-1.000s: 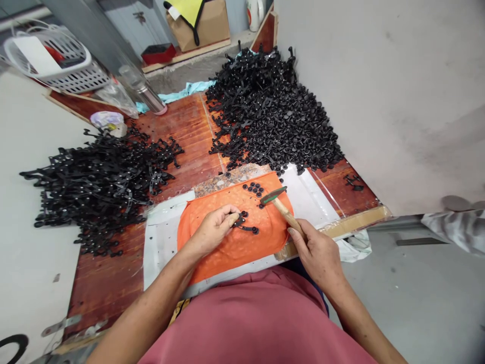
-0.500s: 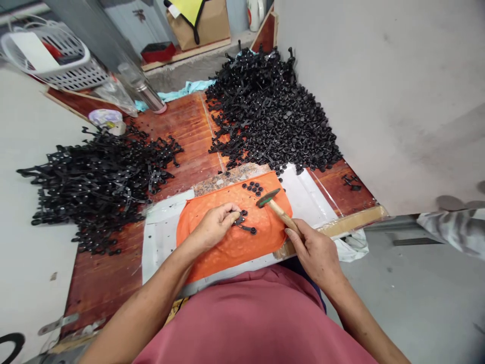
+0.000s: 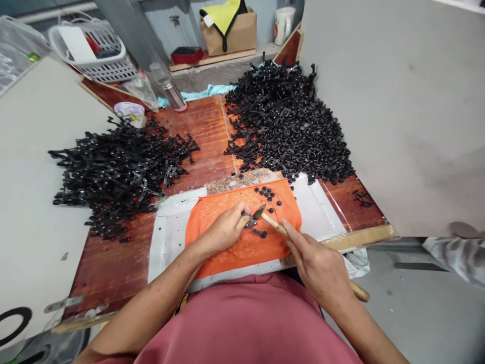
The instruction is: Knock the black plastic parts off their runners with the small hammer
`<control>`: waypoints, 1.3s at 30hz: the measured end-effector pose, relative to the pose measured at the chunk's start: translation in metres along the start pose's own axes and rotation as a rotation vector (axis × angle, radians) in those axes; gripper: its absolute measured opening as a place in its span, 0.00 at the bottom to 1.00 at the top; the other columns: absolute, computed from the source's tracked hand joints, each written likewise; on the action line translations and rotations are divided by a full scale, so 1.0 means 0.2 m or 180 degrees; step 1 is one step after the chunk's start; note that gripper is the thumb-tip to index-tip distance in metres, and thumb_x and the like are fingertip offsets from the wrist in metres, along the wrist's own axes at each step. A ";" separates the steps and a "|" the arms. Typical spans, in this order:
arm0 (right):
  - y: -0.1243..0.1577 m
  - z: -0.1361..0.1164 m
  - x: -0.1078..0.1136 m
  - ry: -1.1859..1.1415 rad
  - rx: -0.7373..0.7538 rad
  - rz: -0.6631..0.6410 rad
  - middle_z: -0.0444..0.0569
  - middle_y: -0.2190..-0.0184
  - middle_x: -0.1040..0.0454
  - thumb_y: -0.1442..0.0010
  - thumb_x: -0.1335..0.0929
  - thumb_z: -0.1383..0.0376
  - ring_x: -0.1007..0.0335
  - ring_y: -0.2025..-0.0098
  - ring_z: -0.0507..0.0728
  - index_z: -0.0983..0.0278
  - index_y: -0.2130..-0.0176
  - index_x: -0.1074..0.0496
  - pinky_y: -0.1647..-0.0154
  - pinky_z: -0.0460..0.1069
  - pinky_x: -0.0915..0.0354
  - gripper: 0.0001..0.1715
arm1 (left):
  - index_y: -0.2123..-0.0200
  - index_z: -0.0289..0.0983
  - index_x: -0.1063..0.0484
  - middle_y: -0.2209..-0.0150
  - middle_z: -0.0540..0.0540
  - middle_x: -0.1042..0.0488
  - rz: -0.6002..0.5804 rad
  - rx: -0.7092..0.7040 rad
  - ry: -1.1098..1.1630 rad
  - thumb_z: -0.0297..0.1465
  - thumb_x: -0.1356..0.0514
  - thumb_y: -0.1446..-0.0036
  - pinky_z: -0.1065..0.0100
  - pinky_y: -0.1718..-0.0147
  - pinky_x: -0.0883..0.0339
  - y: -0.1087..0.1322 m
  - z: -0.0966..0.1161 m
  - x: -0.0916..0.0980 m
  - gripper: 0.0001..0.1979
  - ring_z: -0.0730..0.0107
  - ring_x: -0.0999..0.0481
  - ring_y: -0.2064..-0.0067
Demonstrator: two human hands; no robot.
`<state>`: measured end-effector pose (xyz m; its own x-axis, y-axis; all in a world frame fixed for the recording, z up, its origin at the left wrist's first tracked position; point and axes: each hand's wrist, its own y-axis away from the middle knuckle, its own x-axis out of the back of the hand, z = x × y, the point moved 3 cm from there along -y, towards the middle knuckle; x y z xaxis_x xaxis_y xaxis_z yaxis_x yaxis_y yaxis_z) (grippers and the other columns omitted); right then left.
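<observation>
My left hand [image 3: 224,231] pinches a small black plastic part [image 3: 254,227] flat against the orange cloth [image 3: 242,247]. My right hand [image 3: 320,268] grips the wooden handle of a small hammer [image 3: 270,221], index finger laid along the handle. The hammer's head rests down on the black part right beside my left fingertips. Several loose black caps [image 3: 268,194] lie on the cloth just beyond the hammer.
A big pile of black parts [image 3: 288,126] fills the back right of the red wooden table [image 3: 113,263], another pile [image 3: 117,172] lies left. Grey boards [image 3: 397,101] wall both sides. A steel flask [image 3: 166,87], white basket [image 3: 93,50] and cardboard box [image 3: 231,30] stand behind.
The hammer head has come down and left from above the cloth onto the black part by my left fingers. The camera has tilted up a little.
</observation>
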<state>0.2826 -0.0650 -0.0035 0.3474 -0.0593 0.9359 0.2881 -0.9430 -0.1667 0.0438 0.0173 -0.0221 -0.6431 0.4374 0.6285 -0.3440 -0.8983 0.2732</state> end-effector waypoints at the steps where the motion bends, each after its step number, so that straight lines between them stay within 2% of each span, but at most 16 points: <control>1: 0.00 0.00 0.00 -0.0052 -0.0027 0.0043 0.48 0.62 0.19 0.27 0.40 0.63 0.23 0.70 0.56 0.56 0.29 0.40 0.70 0.48 0.33 0.29 | 0.60 0.40 0.36 0.65 0.50 0.28 0.0014 -0.0004 -0.0017 0.34 0.51 0.33 0.66 0.61 0.40 0.00 0.00 0.00 0.06 0.65 0.29 0.63; 4: 0.02 -0.01 -0.01 -0.0170 -0.0090 0.0246 0.49 0.63 0.19 0.27 0.40 0.64 0.23 0.69 0.56 0.56 0.29 0.41 0.67 0.48 0.31 0.30 | 0.59 0.40 0.36 0.64 0.49 0.27 0.0019 -0.0009 -0.0028 0.35 0.51 0.32 0.65 0.61 0.39 0.00 0.00 0.00 0.07 0.64 0.28 0.62; 7: 0.01 -0.02 -0.05 -0.0100 -0.0113 -0.0054 0.48 0.65 0.18 0.27 0.39 0.62 0.23 0.72 0.57 0.55 0.31 0.36 0.71 0.49 0.32 0.28 | 0.58 0.40 0.36 0.64 0.48 0.26 0.0002 0.0035 -0.0060 0.36 0.51 0.32 0.65 0.61 0.38 0.00 -0.01 0.00 0.08 0.63 0.27 0.63; 9: 0.00 -0.02 -0.06 -0.0281 -0.0208 -0.0158 0.48 0.61 0.17 0.28 0.40 0.62 0.21 0.70 0.57 0.55 0.32 0.36 0.70 0.49 0.32 0.28 | 0.55 0.40 0.35 0.62 0.47 0.24 -0.0005 0.0063 0.0019 0.36 0.51 0.32 0.65 0.60 0.37 0.00 -0.01 0.00 0.09 0.62 0.26 0.61; 11: -0.02 0.00 -0.03 -0.0708 -0.0422 0.0037 0.49 0.56 0.17 0.28 0.39 0.61 0.20 0.64 0.58 0.56 0.32 0.35 0.65 0.49 0.30 0.27 | 0.49 0.40 0.36 0.60 0.46 0.24 0.0008 0.0107 0.0162 0.35 0.50 0.32 0.64 0.58 0.36 0.01 -0.01 0.00 0.11 0.62 0.25 0.59; 14: -0.07 0.03 0.01 -0.1573 -0.0804 0.0275 0.49 0.57 0.18 0.29 0.37 0.59 0.22 0.62 0.56 0.61 0.41 0.28 0.63 0.47 0.32 0.21 | 0.42 0.39 0.38 0.64 0.48 0.25 -0.0067 0.0117 0.0404 0.35 0.50 0.32 0.65 0.60 0.36 0.04 0.03 0.01 0.17 0.63 0.26 0.61; 17: -0.14 0.01 -0.02 -0.2476 -0.0851 0.0000 0.46 0.61 0.21 0.32 0.33 0.58 0.27 0.63 0.54 0.63 0.50 0.24 0.63 0.46 0.33 0.16 | 0.40 0.39 0.40 0.72 0.54 0.32 -0.0425 -0.0093 0.0738 0.35 0.50 0.31 0.69 0.67 0.39 0.09 0.12 0.00 0.19 0.69 0.32 0.70; 20: -0.20 -0.06 -0.07 -0.3311 -0.0794 -0.0502 0.44 0.64 0.23 0.36 0.30 0.57 0.29 0.66 0.53 0.63 0.51 0.23 0.64 0.46 0.33 0.17 | 0.42 0.38 0.39 0.76 0.57 0.40 -0.0653 -0.0258 0.0971 0.36 0.49 0.32 0.71 0.74 0.45 0.12 0.18 -0.02 0.18 0.73 0.41 0.75; 23: -0.22 -0.11 -0.10 -0.3658 -0.1050 -0.0562 0.42 0.72 0.27 0.39 0.29 0.55 0.34 0.72 0.51 0.64 0.58 0.23 0.71 0.45 0.35 0.16 | 0.41 0.38 0.39 0.72 0.55 0.35 -0.0325 -0.0339 0.0973 0.36 0.46 0.33 0.70 0.71 0.39 0.13 0.20 -0.02 0.20 0.72 0.36 0.72; 25: -0.21 -0.11 -0.09 -0.3620 -0.1213 -0.0209 0.42 0.74 0.27 0.40 0.28 0.54 0.35 0.74 0.51 0.63 0.62 0.24 0.73 0.45 0.35 0.15 | 0.39 0.39 0.39 0.60 0.47 0.27 0.0199 -0.0391 0.0806 0.36 0.43 0.35 0.66 0.60 0.32 0.14 0.19 0.02 0.23 0.67 0.28 0.61; 27: -0.19 -0.11 -0.08 -0.3478 -0.1243 0.0172 0.43 0.72 0.26 0.42 0.28 0.56 0.34 0.73 0.52 0.63 0.63 0.24 0.71 0.46 0.34 0.13 | 0.39 0.40 0.35 0.48 0.42 0.27 0.0628 -0.0351 0.0587 0.36 0.41 0.36 0.61 0.50 0.33 0.15 0.19 0.07 0.23 0.61 0.27 0.51; 29: -0.18 -0.11 -0.07 -0.3348 -0.1189 0.0360 0.44 0.71 0.24 0.42 0.28 0.57 0.31 0.71 0.53 0.63 0.63 0.23 0.69 0.47 0.32 0.11 | 0.41 0.42 0.30 0.48 0.43 0.25 0.0564 -0.0241 0.0613 0.37 0.43 0.34 0.61 0.50 0.33 0.17 0.20 0.08 0.19 0.60 0.26 0.51; 31: -0.17 -0.12 -0.07 -0.3275 -0.1097 0.0389 0.45 0.70 0.23 0.42 0.28 0.59 0.29 0.69 0.54 0.63 0.64 0.23 0.67 0.47 0.31 0.10 | 0.44 0.42 0.28 0.55 0.45 0.22 0.0122 -0.0177 0.1047 0.39 0.46 0.32 0.64 0.55 0.32 0.17 0.20 0.05 0.17 0.61 0.24 0.55; 33: -0.17 -0.13 -0.08 -0.3237 -0.0998 0.0389 0.44 0.71 0.23 0.42 0.28 0.60 0.28 0.69 0.54 0.63 0.64 0.23 0.67 0.47 0.32 0.08 | 0.49 0.40 0.27 0.59 0.46 0.23 -0.0193 -0.0147 0.1823 0.42 0.43 0.33 0.66 0.59 0.31 0.16 0.20 -0.01 0.16 0.64 0.23 0.58; 36: -0.16 -0.15 -0.10 -0.3237 -0.0952 0.0377 0.44 0.71 0.23 0.40 0.29 0.60 0.28 0.69 0.54 0.62 0.66 0.23 0.66 0.47 0.32 0.07 | 0.57 0.38 0.32 0.66 0.49 0.26 -0.0285 0.0024 0.2999 0.44 0.34 0.41 0.70 0.66 0.31 0.14 0.19 -0.10 0.18 0.71 0.25 0.67; 39: -0.15 -0.15 -0.12 -0.3346 -0.0990 0.0293 0.45 0.69 0.22 0.39 0.29 0.59 0.27 0.66 0.56 0.63 0.63 0.22 0.63 0.48 0.31 0.09 | 0.58 0.39 0.35 0.75 0.57 0.34 -0.0359 0.0357 0.3464 0.45 0.31 0.44 0.75 0.79 0.40 0.10 0.17 -0.14 0.22 0.81 0.38 0.81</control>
<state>0.2387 -0.0455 -0.0112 0.9851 0.0356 0.1680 0.0359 -0.9994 0.0013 0.0789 -0.0155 -0.0091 -0.8902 0.2694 -0.3674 -0.4099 -0.8255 0.3880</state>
